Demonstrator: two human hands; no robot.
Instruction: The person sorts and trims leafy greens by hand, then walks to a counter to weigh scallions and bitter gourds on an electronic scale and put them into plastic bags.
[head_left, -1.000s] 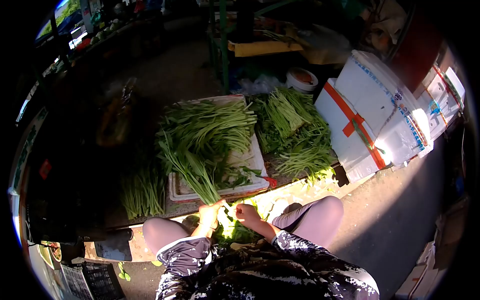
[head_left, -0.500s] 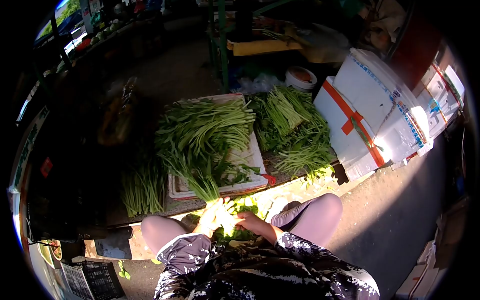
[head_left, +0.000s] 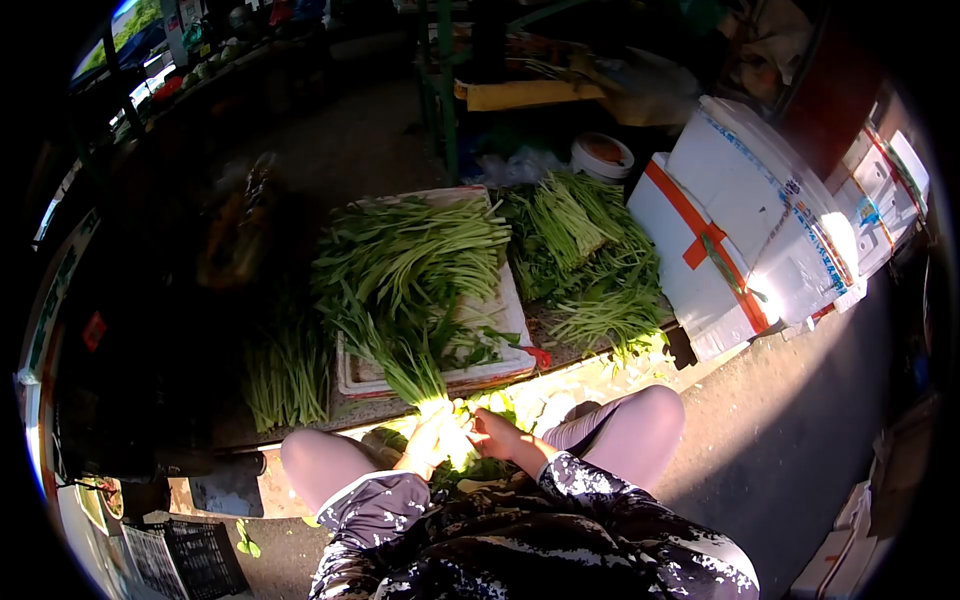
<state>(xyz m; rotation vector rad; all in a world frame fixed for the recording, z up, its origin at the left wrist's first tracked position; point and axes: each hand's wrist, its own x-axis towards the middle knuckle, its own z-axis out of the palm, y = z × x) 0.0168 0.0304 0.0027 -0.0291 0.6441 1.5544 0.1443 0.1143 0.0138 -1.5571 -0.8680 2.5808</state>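
My left hand [head_left: 427,443], overexposed in bright sun, is closed around the stems of a bunch of water spinach [head_left: 412,374]. The leaves of this bunch stretch away over the near edge of a white foam tray [head_left: 490,370]. Close to the stem ends, my right hand [head_left: 497,437] has its fingers curled; glare hides what they grip, if anything. More water spinach [head_left: 420,240] lies heaped in the tray. Below my hands, between my knees, are sunlit green leaves [head_left: 490,468].
Further bunches of greens lie right of the tray [head_left: 585,250] and left of it [head_left: 285,380]. White foam boxes [head_left: 720,240] with red tape stand at the right. A white bucket [head_left: 602,157] is behind. A black crate [head_left: 190,560] sits at lower left.
My left hand has shifted slightly right and down with the stems. My right hand has moved up a little, its fingers now more curled beside the stems.
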